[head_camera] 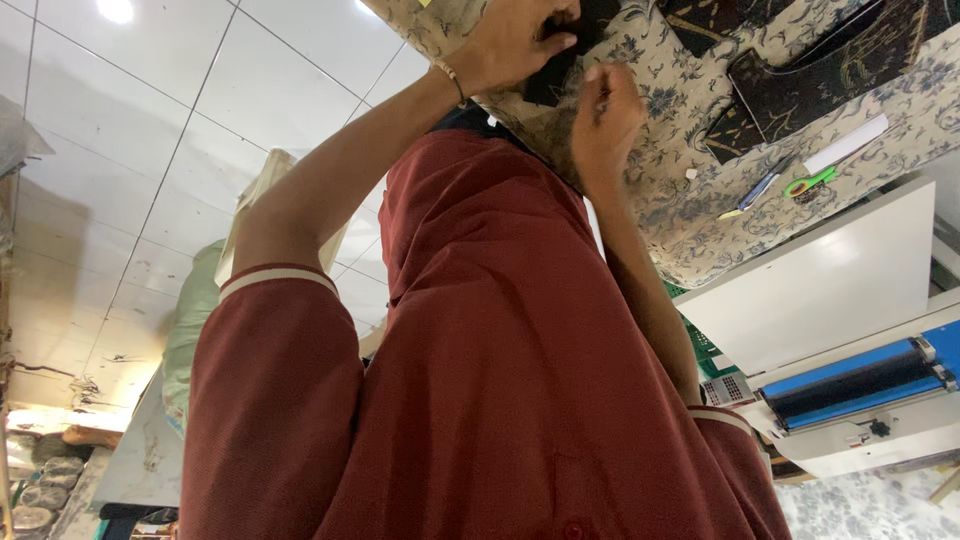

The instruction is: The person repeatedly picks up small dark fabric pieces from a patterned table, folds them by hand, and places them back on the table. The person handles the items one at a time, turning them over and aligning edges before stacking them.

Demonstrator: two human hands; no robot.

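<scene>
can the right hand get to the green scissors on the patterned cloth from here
Probably yes. The green scissors lie uncovered on the patterned cloth, on the right hand's own side, with nothing between; the left hand grips the dark fabric piece.

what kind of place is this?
Probably a small fabric or craft workshop. Dark cut fabric pieces lie on a table under a floral cloth, with green-handled scissors, and a machine with a blue roller stands beside it.
</scene>
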